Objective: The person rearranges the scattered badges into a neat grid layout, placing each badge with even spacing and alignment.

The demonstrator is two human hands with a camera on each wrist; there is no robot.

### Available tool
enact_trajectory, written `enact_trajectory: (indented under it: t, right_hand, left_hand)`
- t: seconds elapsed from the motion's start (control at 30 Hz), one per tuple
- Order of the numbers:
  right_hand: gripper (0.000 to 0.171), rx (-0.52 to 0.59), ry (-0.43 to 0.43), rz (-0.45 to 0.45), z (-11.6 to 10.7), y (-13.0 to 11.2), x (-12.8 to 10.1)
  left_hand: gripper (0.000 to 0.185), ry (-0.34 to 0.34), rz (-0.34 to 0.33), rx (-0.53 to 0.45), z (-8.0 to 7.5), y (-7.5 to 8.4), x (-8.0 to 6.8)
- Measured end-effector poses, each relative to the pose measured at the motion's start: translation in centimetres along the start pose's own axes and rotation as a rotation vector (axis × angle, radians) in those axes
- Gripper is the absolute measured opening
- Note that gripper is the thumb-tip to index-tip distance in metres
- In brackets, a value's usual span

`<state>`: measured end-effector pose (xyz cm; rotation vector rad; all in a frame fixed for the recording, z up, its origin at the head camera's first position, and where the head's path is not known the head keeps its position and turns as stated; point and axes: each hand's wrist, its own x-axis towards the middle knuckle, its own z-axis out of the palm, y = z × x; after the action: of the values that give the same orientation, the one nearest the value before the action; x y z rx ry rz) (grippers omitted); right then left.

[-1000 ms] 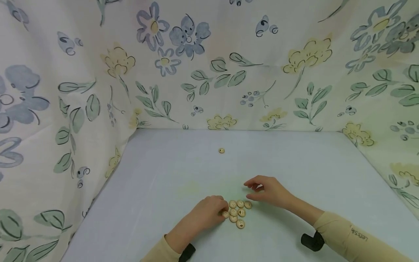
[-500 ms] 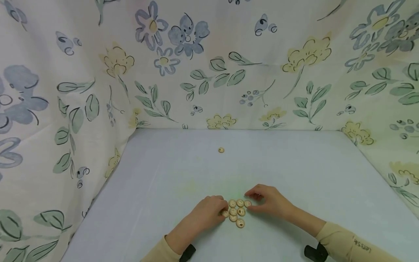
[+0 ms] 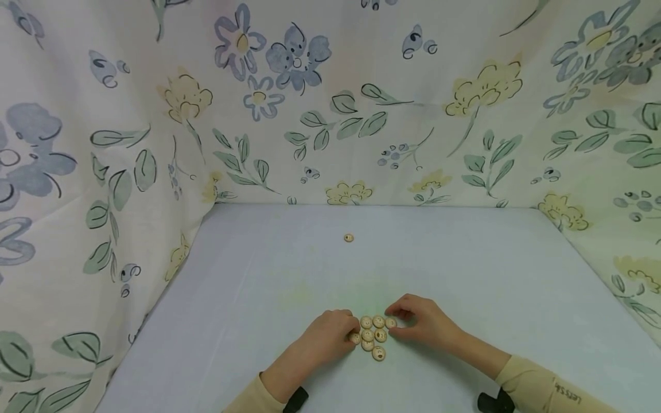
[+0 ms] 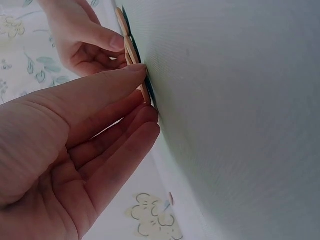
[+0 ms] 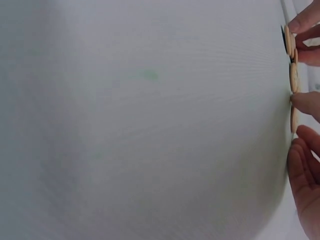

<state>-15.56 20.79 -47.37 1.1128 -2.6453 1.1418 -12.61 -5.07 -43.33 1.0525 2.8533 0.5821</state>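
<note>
Looks like pale wood on the clustered round discs (image 3: pixel 380 335), matt and smooth, with dark markings across the faces. Shows plain wood tone along their thin edges in the left wrist view. Appears similarly wooden on the lone disc (image 3: pixel 349 237), but too small there to tell any grain. Looks matt on the pale tabletop (image 3: pixel 465 258), with a fine woven or ribbed texture close up. Reads as printed cloth on the floral backdrop (image 3: pixel 320 160), matt and softly creased. Seems matt fabric on the beige sleeves (image 3: pixel 542 387), dark plastic on the black wrist devices (image 3: pixel 493 403).
</note>
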Motion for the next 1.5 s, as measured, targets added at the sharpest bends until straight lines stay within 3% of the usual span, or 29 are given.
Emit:
enact_trajectory:
  t: [1.5]
  right_hand:
    - [0.021,-0.004,0.025,-0.025,0.28,-0.25,0.02]
  left_hand:
    - [0.013,0.016,-0.008,0.010,0.08,0.24,-0.14]
